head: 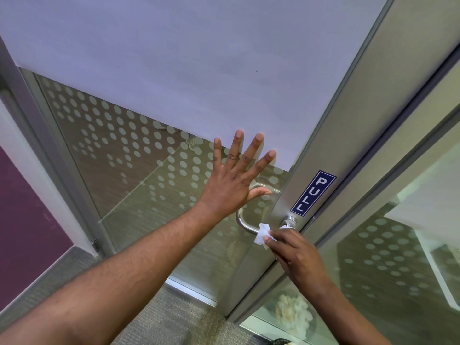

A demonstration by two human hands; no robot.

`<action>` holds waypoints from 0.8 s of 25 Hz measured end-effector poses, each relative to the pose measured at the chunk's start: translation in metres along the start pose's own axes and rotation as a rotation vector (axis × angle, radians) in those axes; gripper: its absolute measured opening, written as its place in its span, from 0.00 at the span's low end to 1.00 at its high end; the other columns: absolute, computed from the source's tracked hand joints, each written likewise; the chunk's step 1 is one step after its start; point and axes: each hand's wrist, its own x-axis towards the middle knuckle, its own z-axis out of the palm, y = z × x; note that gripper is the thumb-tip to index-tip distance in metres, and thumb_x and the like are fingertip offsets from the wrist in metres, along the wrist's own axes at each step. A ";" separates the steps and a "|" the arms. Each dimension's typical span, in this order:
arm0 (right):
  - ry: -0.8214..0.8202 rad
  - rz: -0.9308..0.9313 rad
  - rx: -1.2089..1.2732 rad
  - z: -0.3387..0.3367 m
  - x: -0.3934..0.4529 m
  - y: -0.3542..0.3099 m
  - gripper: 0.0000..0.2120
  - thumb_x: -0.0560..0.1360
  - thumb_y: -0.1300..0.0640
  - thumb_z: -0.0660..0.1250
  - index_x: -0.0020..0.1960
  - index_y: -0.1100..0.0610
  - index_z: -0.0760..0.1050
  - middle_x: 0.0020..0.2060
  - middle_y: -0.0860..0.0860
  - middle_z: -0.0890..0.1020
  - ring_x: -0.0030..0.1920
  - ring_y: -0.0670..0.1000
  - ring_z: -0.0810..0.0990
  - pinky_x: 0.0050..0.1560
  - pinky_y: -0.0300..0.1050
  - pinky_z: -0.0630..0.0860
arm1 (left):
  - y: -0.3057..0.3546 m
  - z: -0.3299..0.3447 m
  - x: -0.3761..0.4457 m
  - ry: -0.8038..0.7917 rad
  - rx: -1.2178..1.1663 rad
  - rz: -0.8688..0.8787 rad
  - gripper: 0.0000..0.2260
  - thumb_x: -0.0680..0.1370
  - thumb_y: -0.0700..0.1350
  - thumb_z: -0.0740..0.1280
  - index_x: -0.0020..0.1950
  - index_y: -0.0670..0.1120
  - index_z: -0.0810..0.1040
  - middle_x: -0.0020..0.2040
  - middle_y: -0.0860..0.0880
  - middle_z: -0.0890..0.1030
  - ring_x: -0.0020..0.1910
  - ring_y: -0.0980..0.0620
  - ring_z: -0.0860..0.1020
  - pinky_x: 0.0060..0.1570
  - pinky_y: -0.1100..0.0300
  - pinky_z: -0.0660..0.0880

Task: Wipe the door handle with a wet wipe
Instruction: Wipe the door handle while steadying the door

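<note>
We brace the glass door [139,170] with our flat, spread left hand [231,185] while our right hand [296,257] pinches the wet wipe [262,234] around the door handle [245,226]; best wrap fully, slide slowly along the bend.

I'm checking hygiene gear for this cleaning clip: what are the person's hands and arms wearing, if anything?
Nothing is visible on either. The left hand and the right hand are bare, with no gloves, and no rings, watch or bracelet can be seen. Both forearms are uncovered as far as the frame shows, so no sleeve comes into view. Fingernails look short and unpainted.
</note>
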 end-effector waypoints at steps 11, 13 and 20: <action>0.002 0.038 0.004 0.010 0.014 -0.018 0.09 0.75 0.64 0.75 0.54 0.63 0.87 0.48 0.57 0.88 0.44 0.60 0.86 0.40 0.51 0.83 | -0.001 -0.001 0.000 0.013 0.011 0.003 0.47 0.78 0.78 0.54 0.86 0.56 0.36 0.85 0.47 0.25 0.84 0.37 0.27 0.79 0.25 0.35; 0.018 0.051 -0.020 0.002 0.005 -0.011 0.09 0.74 0.64 0.75 0.54 0.63 0.87 0.48 0.57 0.88 0.45 0.61 0.86 0.41 0.52 0.83 | -0.001 0.001 0.000 0.017 0.015 0.005 0.47 0.78 0.78 0.54 0.86 0.56 0.36 0.85 0.46 0.26 0.84 0.37 0.27 0.79 0.25 0.34; 0.342 0.557 0.249 0.013 -0.014 -0.042 0.10 0.73 0.70 0.77 0.50 0.58 0.89 0.50 0.50 0.88 0.55 0.51 0.85 0.60 0.38 0.77 | -0.001 0.004 -0.001 0.022 0.015 0.007 0.47 0.78 0.78 0.54 0.86 0.56 0.36 0.85 0.46 0.26 0.84 0.37 0.27 0.79 0.25 0.33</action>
